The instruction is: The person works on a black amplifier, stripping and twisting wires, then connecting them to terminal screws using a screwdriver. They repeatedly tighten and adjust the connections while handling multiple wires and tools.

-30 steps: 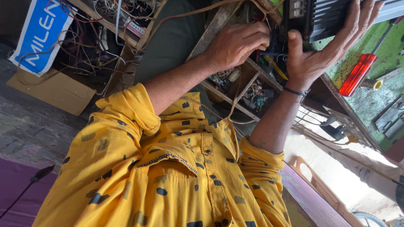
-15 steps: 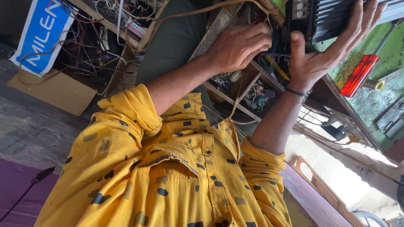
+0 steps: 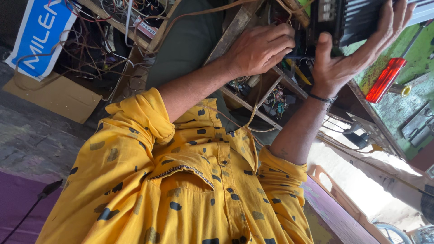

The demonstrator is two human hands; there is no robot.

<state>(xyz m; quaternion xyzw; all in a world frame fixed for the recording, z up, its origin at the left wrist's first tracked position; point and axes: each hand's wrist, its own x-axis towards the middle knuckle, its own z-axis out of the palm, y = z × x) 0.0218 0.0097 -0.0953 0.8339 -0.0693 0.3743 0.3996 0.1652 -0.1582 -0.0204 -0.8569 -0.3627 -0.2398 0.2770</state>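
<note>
My right hand [image 3: 348, 58] grips a black electronic unit with a ribbed metal case [image 3: 357, 16] at the top right, thumb on its near side and fingers wrapped over the far side. My left hand [image 3: 262, 47] is curled into a fist pressed against the unit's left end, among loose wires [image 3: 289, 61]. Whatever its fingers hold is hidden. Both forearms come out of rolled yellow sleeves with dark spots [image 3: 149, 122]. A dark band circles my right wrist.
A wooden rack [image 3: 253, 97] below the hands holds circuit boards and tangled cables. A red cylindrical tool [image 3: 384, 79] lies on a green bench at the right. A blue sign [image 3: 40, 36], a cardboard box [image 3: 58, 97] and more wiring are at the left.
Both hands stay on the black unit. The view has shifted only slightly, and my left fist has edged closer to the unit's end.
</note>
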